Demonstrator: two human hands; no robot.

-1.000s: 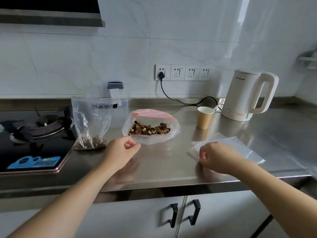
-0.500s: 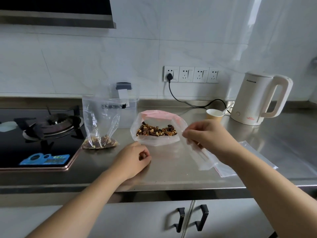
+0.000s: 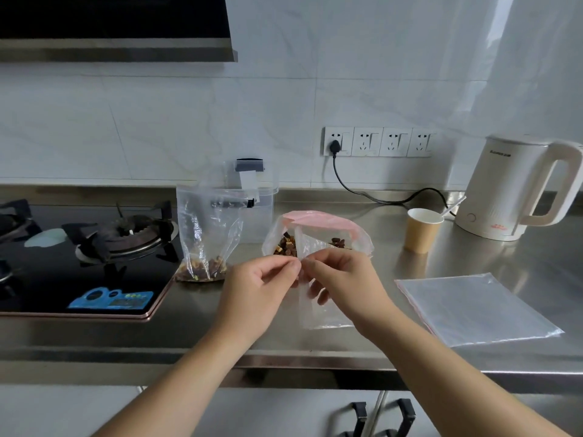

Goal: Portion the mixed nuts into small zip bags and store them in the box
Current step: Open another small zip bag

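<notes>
Fingers (image 3: 291, 264) of both hands pinch the mouth of an empty zip bag (image 3: 318, 298), now raised before the open bag of mixed nuts (image 3: 285, 246); the left hand (image 3: 255, 287) has risen off the bench (image 3: 410, 310) to join the right hand (image 3: 344, 282). A filled bag (image 3: 206, 234) stands beside the clear box (image 3: 262, 197).

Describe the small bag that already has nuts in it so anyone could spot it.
Find the gas stove. At its right edge, on the steel counter, the small zip bag stands upright, nuts at its bottom. The neighbouring big nut bag has a pink rim.
</notes>
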